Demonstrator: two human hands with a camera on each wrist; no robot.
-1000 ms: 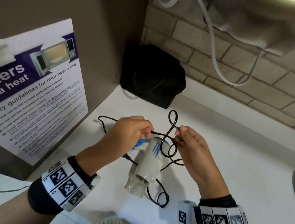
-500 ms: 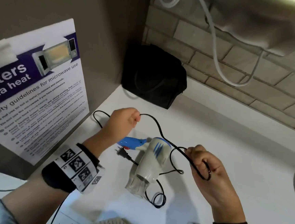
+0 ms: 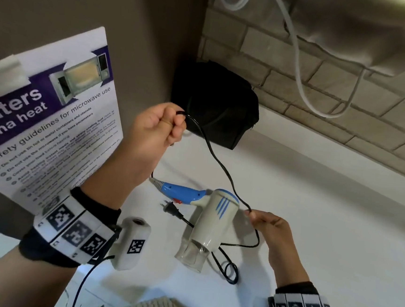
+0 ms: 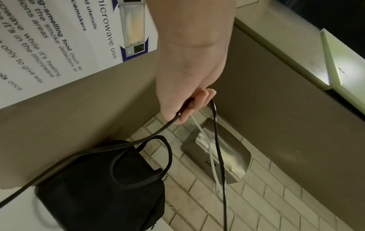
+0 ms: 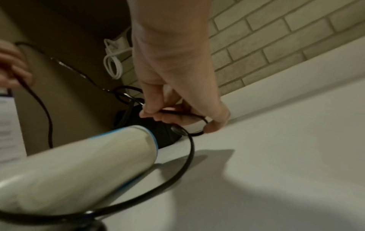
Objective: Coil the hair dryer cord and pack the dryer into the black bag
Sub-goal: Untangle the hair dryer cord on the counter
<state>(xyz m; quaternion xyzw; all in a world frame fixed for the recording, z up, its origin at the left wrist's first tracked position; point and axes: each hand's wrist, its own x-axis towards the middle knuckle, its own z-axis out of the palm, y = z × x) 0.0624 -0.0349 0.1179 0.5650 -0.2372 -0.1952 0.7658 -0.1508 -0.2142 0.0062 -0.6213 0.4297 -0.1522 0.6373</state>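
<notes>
The small white plastic hair dryer with blue handle and blue stripes [image 3: 211, 221] lies on its side on the white counter [image 3: 324, 237], its clear nozzle toward the person, the handle pointing to the left. The left hand [image 3: 154, 134] is raised above and to the left of the dryer, fingers curled into a fist w/ the thin black cord [image 3: 217, 159] pinched between thumb and fingers; in the left wrist view the cord [image 4: 150, 137] goes in on one side of the fist [image 4: 185, 93] and comes out on the other. From this hand the cord runs down past the back end of the dryer to the right hand [image 3: 270, 230], just right of the dryer, low near the counter. This hand also has its fingers curled round the cord, pinching it at the fingertips [image 5: 150, 113]. Below the right hand the cord bends under the dryer & makes a small loop on the counter near the nozzle. The black two-pin plug [image 3: 171, 208] lies on the counter just left of the dryer body, under the handle. The black soft fabric bag [image 3: 215, 105] stands behind the dryer, well apart, in the corner where the brick wall [image 3: 301, 76] meets the brown wall. A white-and-purple microwave safety poster [image 3: 48, 115] hangs on the brown wall, left of the dryer. A white cable [image 3: 300, 64] hangs on the brick wall above the dryer's right side.
</notes>
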